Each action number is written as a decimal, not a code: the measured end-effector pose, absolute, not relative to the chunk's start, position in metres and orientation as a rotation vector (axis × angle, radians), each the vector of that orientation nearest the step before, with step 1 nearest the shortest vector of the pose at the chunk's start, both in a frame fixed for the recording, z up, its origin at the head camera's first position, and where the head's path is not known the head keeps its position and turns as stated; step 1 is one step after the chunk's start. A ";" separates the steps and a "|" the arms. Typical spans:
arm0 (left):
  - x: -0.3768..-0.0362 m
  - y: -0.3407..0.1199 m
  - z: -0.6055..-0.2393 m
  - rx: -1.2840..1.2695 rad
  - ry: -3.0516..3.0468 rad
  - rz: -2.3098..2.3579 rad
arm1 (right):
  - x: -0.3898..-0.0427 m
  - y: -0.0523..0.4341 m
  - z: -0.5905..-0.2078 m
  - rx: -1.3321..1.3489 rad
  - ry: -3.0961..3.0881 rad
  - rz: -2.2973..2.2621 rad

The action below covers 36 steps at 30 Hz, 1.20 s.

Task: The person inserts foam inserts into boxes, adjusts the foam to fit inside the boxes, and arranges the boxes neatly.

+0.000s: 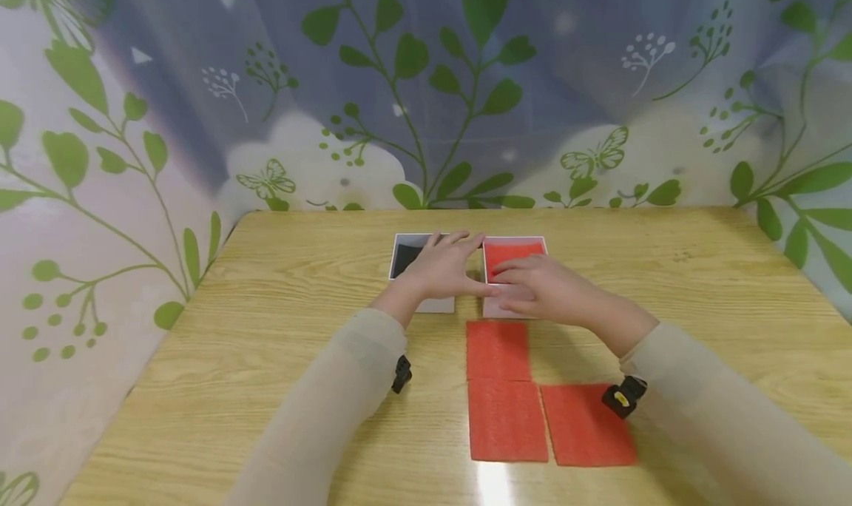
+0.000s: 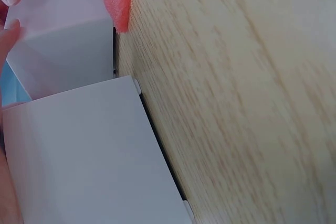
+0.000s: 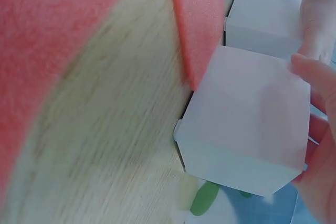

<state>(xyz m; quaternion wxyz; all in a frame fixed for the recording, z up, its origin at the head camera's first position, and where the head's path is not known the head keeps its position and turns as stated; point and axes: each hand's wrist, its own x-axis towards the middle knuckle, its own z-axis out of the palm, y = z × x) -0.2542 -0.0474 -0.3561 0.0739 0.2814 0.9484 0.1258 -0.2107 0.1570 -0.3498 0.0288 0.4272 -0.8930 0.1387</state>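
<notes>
Two white open-topped boxes stand side by side on the table. Dark sheets show in the left white box [image 1: 435, 305], and red sheets [image 1: 515, 250] lie in the right white box [image 1: 495, 308]. My left hand [image 1: 447, 265] reaches over the left box with fingers spread, its thumb and a fingertip at the near and far left corners of the right box. My right hand [image 1: 555, 288] holds the right box at its near wall, thumb on the outside face and fingers over the red sheets. In the right wrist view its thumb [image 3: 310, 69] presses the near rim; those fingertips are partly hidden.
Three red soft squares lie on the wooden table [image 1: 279, 343]: one red square [image 1: 498, 351] right before the right box, another red square [image 1: 507, 421] nearer, and a third [image 1: 586, 424] beneath my right forearm. A leaf-patterned curtain [image 1: 373, 121] hangs behind the table.
</notes>
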 end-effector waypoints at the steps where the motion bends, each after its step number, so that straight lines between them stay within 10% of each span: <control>1: -0.254 -0.047 -0.356 0.841 2.851 0.372 | -0.211 0.158 -0.350 1.327 -2.748 0.430; 36: -0.254 -0.047 -0.356 0.809 2.841 0.390 | -0.206 0.186 -0.333 1.123 -2.748 -0.037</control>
